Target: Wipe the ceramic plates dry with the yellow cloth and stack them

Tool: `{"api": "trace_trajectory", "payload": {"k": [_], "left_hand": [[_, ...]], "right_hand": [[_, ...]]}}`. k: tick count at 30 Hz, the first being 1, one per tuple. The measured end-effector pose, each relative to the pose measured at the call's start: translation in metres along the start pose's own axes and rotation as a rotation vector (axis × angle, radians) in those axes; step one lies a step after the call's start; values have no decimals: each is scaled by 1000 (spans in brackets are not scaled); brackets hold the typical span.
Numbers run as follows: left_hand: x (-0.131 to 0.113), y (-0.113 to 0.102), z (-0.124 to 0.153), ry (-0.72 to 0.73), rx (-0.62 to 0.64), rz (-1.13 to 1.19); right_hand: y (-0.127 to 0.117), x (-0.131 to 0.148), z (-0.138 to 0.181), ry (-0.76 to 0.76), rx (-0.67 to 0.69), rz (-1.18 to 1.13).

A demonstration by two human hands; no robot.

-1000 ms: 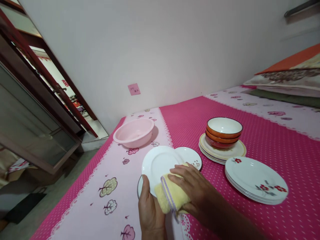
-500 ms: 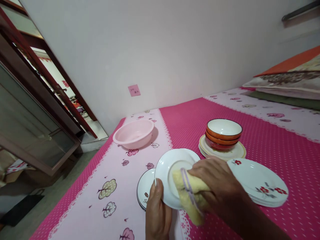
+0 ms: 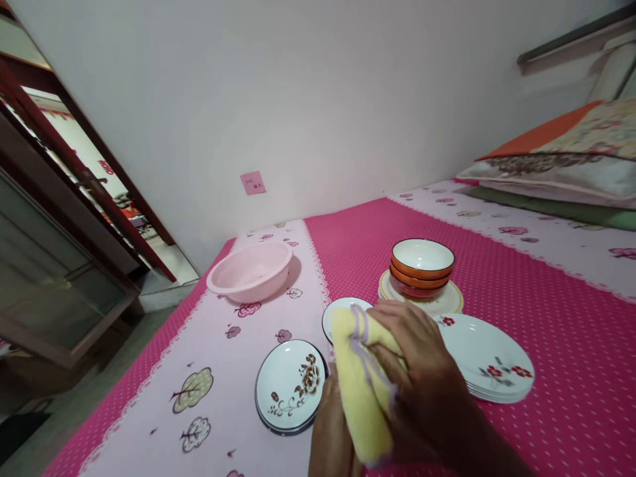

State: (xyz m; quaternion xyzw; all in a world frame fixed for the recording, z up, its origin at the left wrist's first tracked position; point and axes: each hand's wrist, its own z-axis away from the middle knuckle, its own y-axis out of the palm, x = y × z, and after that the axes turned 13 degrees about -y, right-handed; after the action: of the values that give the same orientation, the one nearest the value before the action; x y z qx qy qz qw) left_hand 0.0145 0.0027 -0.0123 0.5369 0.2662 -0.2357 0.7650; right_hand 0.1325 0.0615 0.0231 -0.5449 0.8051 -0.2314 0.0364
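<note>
The yellow towel is held by the right hand, fingers bunched around it — near, right of the brown-flowered plates. The white plate is now hidden; how the left hand grips cannot be told — wiping seems unfinished.

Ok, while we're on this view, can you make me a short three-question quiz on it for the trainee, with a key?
1. Which hand is seen grasping the fluffy yellow cloth with purple stripes?

2. True or false: the stack of round orange bowls stands on a cream round plate with a yellow rim.

3. What decorates the dark-rimmed round white plate lying beside the left hand?
A) Red hearts
B) Brown flowers
C) Blue stripes

Key: 1. The right hand. 2. True. 3. B.
</note>
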Motion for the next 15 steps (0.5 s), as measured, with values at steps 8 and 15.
{"api": "trace_trajectory", "payload": {"k": [8,15], "left_hand": [[-10,-22,-11,-145,221,203],[-14,-36,-18,-14,115,294]], "right_hand": [[4,-32,10,193,65,-55],[32,-19,23,264,121,-187]]}}
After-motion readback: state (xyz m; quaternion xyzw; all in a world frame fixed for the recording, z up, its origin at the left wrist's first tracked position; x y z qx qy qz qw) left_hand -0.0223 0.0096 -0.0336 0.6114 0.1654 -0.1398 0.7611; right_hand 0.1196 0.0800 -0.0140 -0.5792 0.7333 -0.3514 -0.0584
